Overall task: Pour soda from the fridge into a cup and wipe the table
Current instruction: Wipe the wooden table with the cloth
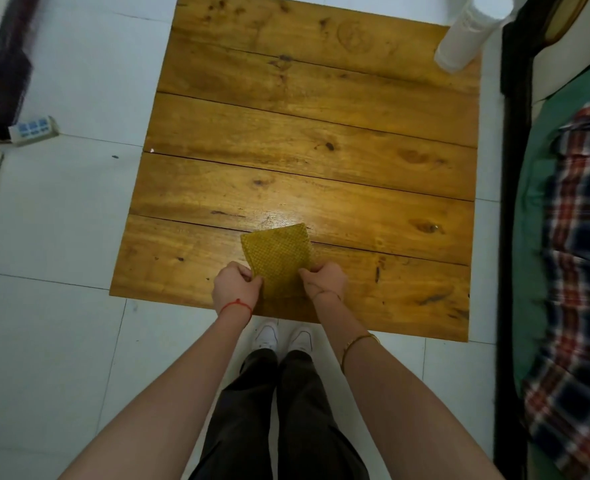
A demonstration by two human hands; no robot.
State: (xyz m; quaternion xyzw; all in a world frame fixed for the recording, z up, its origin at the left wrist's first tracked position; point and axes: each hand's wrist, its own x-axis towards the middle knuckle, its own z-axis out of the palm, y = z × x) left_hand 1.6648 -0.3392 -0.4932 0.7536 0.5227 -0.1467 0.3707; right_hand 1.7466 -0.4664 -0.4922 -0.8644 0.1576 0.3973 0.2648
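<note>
Yellow waffle-textured square cloth (277,259) sits near the front edge of the wooden plank table (321,140), roughly centred left to right. It looks folded flat, rotated slightly so its far corner points away and to the right; near and far extents are about equal, so no clear long axis. The far part lies on the table, crossing a seam between two planks; whether the near edge is lifted, cannot tell.

Left hand (236,284), red string on the wrist, has curled fingers pinching the cloth's near-left edge. Right hand (323,277), thin bracelet on the forearm, fingers curled, pinches the near-right edge. Hands are on opposite sides of the cloth, close together.

White cylindrical cup (466,36) stands at the table's far-right corner, well apart from the cloth. Glossy patch on the wood just beyond the cloth. Plaid fabric (577,271) on the right; white power strip (34,129) on the tiled floor at left.
</note>
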